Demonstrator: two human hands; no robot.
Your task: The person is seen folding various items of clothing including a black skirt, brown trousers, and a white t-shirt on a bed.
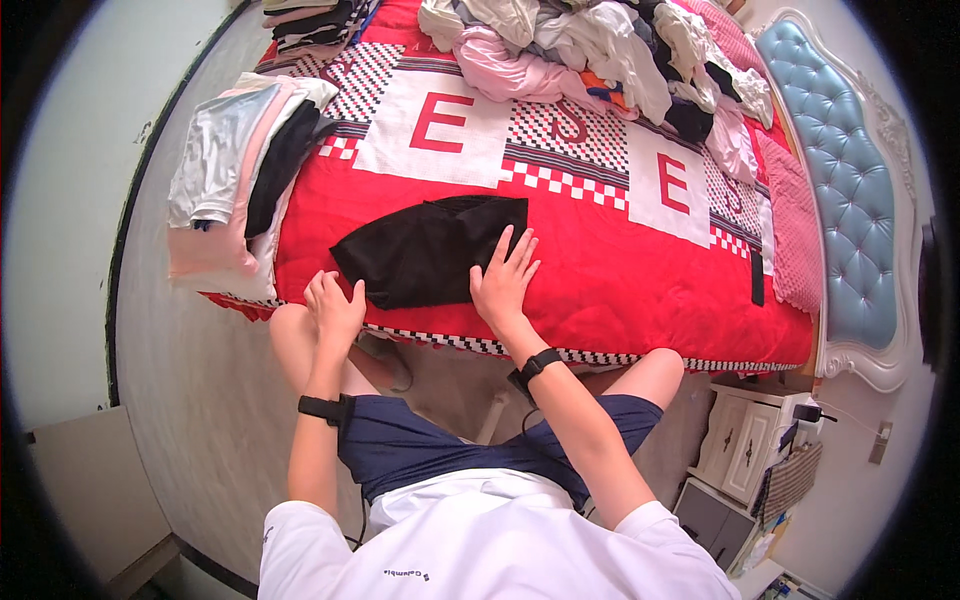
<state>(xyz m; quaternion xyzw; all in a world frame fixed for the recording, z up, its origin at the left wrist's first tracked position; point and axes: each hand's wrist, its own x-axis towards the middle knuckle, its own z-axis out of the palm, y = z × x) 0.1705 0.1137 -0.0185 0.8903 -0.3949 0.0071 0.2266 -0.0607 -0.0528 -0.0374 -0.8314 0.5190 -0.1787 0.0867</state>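
Note:
A folded black garment (430, 252) lies on the red bedspread in front of me, near the bed's front edge. It has a slanted left side and a straighter right side; its exact kind cannot be made out. My right hand (503, 283) rests on the garment's right edge, open, with its fingers stretched and apart. At the lower left corner of the garment is my left hand (337, 308). Its fingers are slightly bent, and a gap shows between them and the thumb, which is beside the cloth's edge. Neither hand visibly grips anything.
Folded clothes (220, 165) are stacked at the bed's left edge, with another folded stack (318, 25) farther back. A loose heap of clothes (590, 50) covers the far side. On the right stand a blue padded headboard (845, 170) and a white bedside cabinet (740, 440).

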